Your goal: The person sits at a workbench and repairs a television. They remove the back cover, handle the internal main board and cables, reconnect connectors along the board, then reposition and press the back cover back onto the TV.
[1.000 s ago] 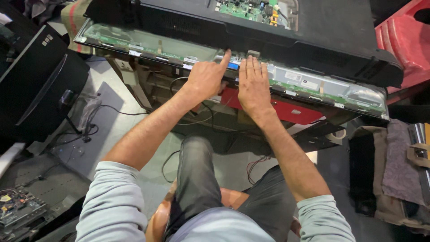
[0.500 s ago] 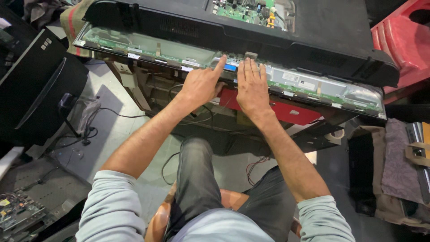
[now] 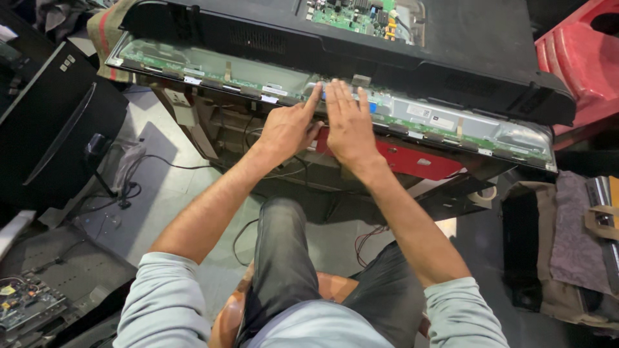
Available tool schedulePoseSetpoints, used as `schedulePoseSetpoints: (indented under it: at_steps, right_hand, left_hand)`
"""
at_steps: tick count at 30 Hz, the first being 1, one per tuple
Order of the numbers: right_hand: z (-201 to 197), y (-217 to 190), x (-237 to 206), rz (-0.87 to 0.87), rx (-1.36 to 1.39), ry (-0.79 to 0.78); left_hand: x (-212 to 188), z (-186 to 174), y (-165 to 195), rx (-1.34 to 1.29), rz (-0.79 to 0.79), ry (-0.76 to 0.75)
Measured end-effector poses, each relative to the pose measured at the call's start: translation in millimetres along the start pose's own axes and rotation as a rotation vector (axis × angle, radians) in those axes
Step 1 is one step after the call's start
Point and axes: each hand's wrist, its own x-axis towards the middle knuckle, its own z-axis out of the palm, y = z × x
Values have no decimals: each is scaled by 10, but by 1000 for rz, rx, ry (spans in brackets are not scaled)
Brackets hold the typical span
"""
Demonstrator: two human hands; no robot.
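Observation:
A large flat television (image 3: 464, 45) lies face down in front of me, its black back cover lifted off the near edge. Along that edge runs a long green circuit strip (image 3: 213, 71) with ribbon connectors under a clear sheet. My left hand (image 3: 289, 129) rests at the middle of the strip with its index finger stretched out onto it. My right hand (image 3: 350, 125) lies flat beside it, fingers spread and pressing on the strip. The two hands touch each other. A green main board (image 3: 351, 14) shows through an opening in the back cover.
A red plastic stool (image 3: 580, 58) stands at the far right. Another dark screen (image 3: 51, 122) leans at the left, with cables (image 3: 129, 187) on the floor. A small circuit board (image 3: 26, 299) lies at the lower left. A brown cloth bag (image 3: 574, 245) sits at the right.
Both hands have stayed at the middle of the strip. My left index finger has stretched out further along it, next to my right hand.

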Motion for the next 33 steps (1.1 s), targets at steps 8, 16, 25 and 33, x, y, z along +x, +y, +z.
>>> schedulePoseSetpoints:
  at_steps: [8, 16, 25, 33]
  right_hand:
    - [176, -68, 171, 1, -44, -31]
    - [256, -124, 163, 10, -72, 3]
    - [265, -129, 200, 6, -11, 16]
    - [254, -97, 243, 20, -11, 28]
  left_hand:
    - [-53, 108, -46, -73, -29, 35]
    - [-36, 72, -18, -113, -79, 17]
    - [-22, 9, 7, -170, -203, -50]
    - [-126, -53, 30, -233, -123, 75]
